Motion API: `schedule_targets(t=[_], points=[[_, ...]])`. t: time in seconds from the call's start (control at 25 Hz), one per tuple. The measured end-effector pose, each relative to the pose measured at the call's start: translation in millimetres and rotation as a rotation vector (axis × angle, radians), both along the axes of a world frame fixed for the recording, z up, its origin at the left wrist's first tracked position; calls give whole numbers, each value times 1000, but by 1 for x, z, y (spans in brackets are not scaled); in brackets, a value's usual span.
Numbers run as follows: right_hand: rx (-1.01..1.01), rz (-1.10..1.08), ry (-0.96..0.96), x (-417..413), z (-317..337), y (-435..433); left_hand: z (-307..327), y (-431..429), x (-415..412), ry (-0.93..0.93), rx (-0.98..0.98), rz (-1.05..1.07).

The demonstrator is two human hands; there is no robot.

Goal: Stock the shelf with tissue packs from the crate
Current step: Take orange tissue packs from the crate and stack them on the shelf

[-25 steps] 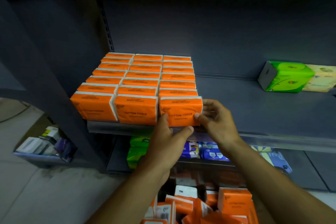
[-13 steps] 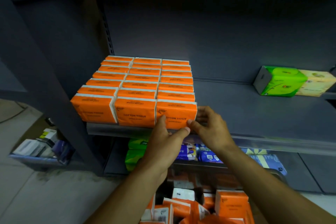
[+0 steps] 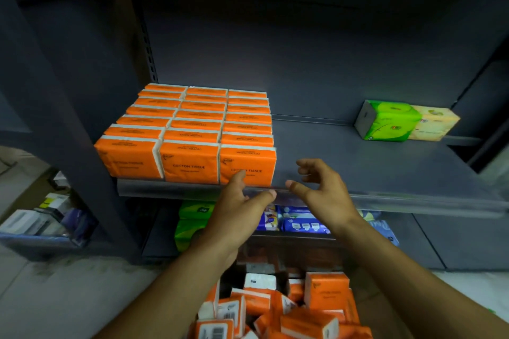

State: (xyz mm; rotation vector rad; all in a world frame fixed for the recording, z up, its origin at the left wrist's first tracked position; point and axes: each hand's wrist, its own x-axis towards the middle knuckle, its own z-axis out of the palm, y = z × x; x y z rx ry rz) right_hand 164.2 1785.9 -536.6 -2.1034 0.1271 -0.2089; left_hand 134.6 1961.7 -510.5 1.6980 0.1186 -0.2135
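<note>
The left grip (image 3: 237,213) is loose and holds nothing. Its forefinger tip lies over the face of the front right tissue pack (image 3: 254,158), and whether it touches is hard to tell. The right grip (image 3: 325,195), at its 3 o'clock, is wide and empty. The orange block (image 3: 192,118) sits on the shelf (image 3: 358,168) toward 10 o'clock. Loose packs (image 3: 325,289) lie heaped at 6 o'clock.

Dim light, pale floor (image 3: 55,300)
</note>
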Motion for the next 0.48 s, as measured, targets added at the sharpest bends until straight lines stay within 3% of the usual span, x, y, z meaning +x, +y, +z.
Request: schedule_targets(t=[0.24,0.48], points=[[112,72,72,-35,-15,-9,-17,0,-14,-151,236,-84],[192,37,222,-69,-66,-15,-54,-2,-28,-121,370,-170]])
